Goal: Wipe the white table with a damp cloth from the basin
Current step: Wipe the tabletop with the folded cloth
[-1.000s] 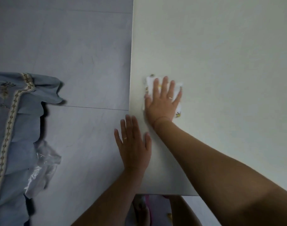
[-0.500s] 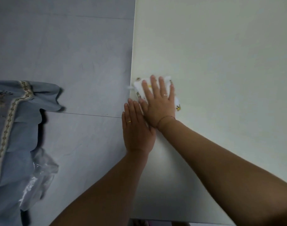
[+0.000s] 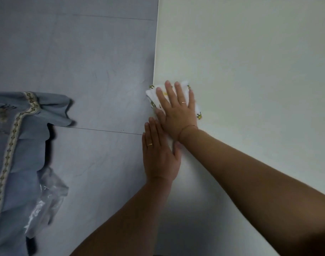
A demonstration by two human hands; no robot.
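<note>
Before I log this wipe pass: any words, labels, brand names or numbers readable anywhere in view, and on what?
None can be read.
Cloth under the right hand: small yellow-and-dark printed motifs, pictures rather than letters as far as can be told.
Blue fabric on the floor: a patterned trim band and a dark mark near its top, too blurred to read.
White table, clear plastic bag: no text visible.
</note>
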